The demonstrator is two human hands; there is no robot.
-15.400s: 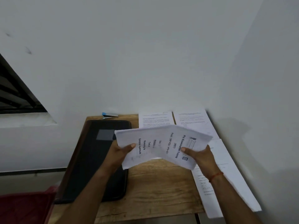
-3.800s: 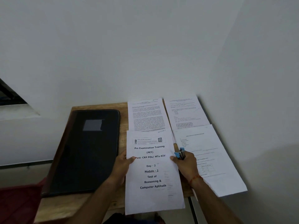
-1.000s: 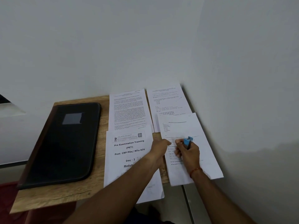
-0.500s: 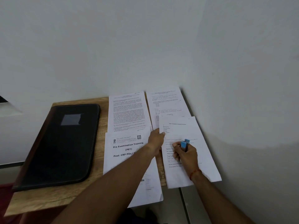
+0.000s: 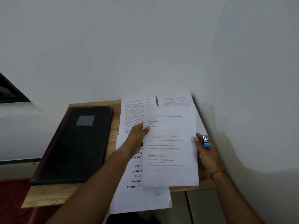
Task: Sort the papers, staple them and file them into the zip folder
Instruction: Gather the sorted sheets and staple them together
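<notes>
A white printed sheet with a small table (image 5: 171, 147) is held above the light wooden tabletop (image 5: 55, 196), pinched at its left edge by the left hand (image 5: 137, 136) and at its right edge by the right hand (image 5: 207, 152). A small blue stapler (image 5: 205, 141) is also gripped in the right hand's fingers. A bold-titled white cover page (image 5: 139, 191) lies beneath, overhanging the near edge. The black zip folder (image 5: 77, 146) is laid closed to the left, two further printed sheets (image 5: 134, 113) behind.

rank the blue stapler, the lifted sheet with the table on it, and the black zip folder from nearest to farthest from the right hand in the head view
1. blue stapler, held in the right hand
2. lifted sheet, touching its fingertips, just left
3. black zip folder, far left on the desk
</notes>
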